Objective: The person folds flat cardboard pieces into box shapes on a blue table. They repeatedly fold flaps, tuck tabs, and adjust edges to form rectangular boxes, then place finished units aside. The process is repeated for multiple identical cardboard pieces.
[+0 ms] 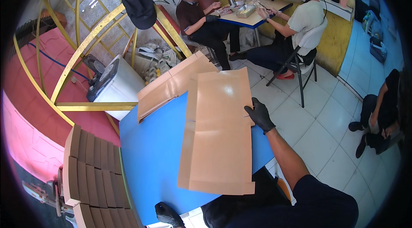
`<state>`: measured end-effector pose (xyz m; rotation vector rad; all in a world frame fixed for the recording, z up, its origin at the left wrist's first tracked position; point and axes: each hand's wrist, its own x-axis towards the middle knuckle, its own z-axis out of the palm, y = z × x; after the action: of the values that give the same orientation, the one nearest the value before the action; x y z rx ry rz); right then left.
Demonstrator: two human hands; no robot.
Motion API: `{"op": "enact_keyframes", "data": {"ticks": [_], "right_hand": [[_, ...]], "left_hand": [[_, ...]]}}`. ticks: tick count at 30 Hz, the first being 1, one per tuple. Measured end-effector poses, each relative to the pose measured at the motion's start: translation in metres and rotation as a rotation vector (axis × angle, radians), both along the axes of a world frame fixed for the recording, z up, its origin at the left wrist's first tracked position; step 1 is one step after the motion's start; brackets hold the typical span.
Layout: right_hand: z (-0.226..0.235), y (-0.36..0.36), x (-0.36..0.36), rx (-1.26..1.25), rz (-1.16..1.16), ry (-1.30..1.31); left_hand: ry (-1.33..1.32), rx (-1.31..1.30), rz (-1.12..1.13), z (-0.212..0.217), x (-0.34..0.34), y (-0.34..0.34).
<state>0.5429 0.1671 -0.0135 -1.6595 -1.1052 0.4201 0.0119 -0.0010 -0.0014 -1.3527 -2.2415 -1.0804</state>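
Observation:
A flat, creased brown cardboard box blank (221, 142) lies lengthwise over the blue table (150, 155), its right side reaching past the table's edge. My right hand (259, 115), in a black glove, is closed on the blank's right edge toward its far end, thumb on top and the other fingers mostly hidden. Down at the near left edge of the table is my left hand (168, 214), also black-gloved. Its fingers look curled in, with nothing visible in them, and it is apart from the cardboard. More flat cardboard blanks (167, 86) are piled at the table's far end.
Rows of brown cardboard boxes (94, 163) stand stacked along the table's left side. A yellow metal frame (96, 107) with a black cap (139, 9) rises at far left, beside a white appliance (118, 82). Two people sit at another table (244, 18); a third person sits at right.

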Motion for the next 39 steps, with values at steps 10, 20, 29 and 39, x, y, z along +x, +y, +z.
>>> {"op": "enact_keyframes", "data": {"ticks": [10, 20, 29, 39], "right_hand": [[-0.004, 0.003, 0.003, -0.056, -0.022, -0.117], [-0.005, 0.004, 0.003, -0.027, 0.001, -0.079], [-0.002, 0.003, 0.003, -0.059, -0.006, -0.105], [-0.002, 0.002, 0.002, -0.054, 0.013, -0.077]], "left_hand": [[-0.047, -0.105, 0.086, -0.005, -0.005, 0.004], [0.019, 0.004, 0.011, 0.003, 0.005, 0.000], [0.023, 0.128, -0.066, 0.006, 0.007, 0.000], [-0.015, 0.009, 0.025, 0.001, 0.002, 0.002]]}}
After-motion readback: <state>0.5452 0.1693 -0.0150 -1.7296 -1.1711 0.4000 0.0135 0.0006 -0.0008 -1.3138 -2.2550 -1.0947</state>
